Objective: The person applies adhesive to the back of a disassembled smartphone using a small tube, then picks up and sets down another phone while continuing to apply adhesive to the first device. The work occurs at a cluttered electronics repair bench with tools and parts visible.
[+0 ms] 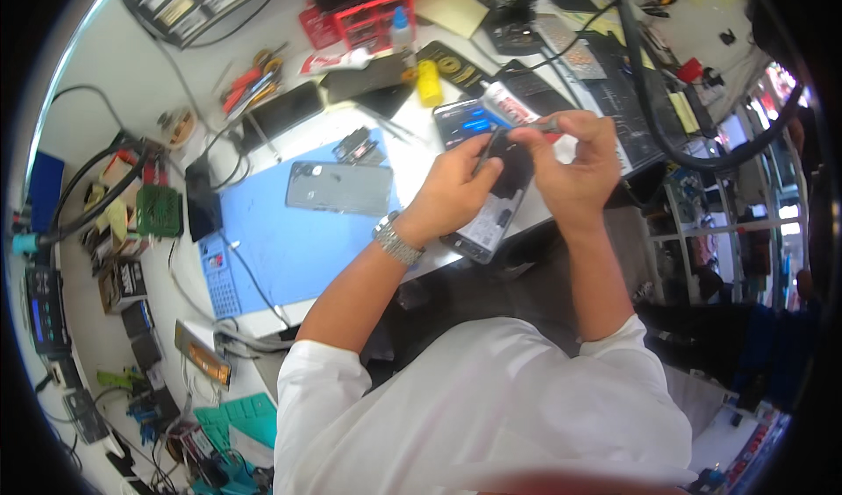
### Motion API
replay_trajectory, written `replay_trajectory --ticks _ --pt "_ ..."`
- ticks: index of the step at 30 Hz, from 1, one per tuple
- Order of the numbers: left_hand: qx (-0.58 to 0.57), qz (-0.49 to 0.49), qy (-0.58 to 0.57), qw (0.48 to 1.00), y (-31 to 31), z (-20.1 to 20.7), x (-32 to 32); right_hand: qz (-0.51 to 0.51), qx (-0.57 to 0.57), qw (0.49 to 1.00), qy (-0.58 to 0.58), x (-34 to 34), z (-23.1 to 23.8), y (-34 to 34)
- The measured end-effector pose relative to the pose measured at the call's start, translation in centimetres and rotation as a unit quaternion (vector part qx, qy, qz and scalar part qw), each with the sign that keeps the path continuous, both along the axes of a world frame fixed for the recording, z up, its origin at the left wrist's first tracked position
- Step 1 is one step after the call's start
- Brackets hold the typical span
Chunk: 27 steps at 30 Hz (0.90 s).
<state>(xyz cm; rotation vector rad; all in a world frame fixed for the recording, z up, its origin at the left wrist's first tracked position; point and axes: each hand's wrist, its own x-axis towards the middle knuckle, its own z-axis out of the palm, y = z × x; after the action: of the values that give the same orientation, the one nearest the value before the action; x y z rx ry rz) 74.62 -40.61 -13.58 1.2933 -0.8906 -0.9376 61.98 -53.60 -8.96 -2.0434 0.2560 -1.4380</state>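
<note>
Left hand [456,188]: I'm seeing it curling under the opened phone [493,210], fingers closed on its dark upper end, a metal watch [396,241] sitting on the wrist.
Right hand [574,166]: I'm watching it pinching a thin grey tool [537,127] between thumb and fingertips, the tool's tip resting at the top of the opened phone.
Opened phone: it's hanging over the front edge of the bench, tilted, its white and dark insides facing me.
Blue mat [289,241]: lying left of the hands, carrying a grey phone back [340,188] flat on it.
Yellow bottle [428,83]: standing beyond the hands, small and upright.
Red parts box [373,17]: sitting farther back, rectangular, with a black lid; a white tube [338,59] with red print is lying just in front of it.
Yellow note [452,8]: lying right of the red parts box, plain as far as I can tell.
</note>
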Motion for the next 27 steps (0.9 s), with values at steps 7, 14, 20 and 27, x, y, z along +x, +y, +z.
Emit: replay_trajectory --ticks 7,14,20,27 --pt "0.001 -0.009 -0.010 1.000 0.0 0.8 0.0 0.030 -0.016 0.999 -0.033 -0.4 0.7 -0.3" --pt "-0.025 -0.045 0.051 0.997 -1.0 1.3 -0.8 0.000 0.008 0.999 0.046 -0.3 0.0 0.6" --pt "-0.048 -0.057 0.029 0.997 -0.1 1.2 -0.2 0.147 0.313 0.938 -0.030 -0.3 1.9 0.8" --pt "0.037 -0.083 0.050 0.995 -0.4 0.7 0.6 0.165 0.335 0.923 0.092 2.8 6.1 1.3"
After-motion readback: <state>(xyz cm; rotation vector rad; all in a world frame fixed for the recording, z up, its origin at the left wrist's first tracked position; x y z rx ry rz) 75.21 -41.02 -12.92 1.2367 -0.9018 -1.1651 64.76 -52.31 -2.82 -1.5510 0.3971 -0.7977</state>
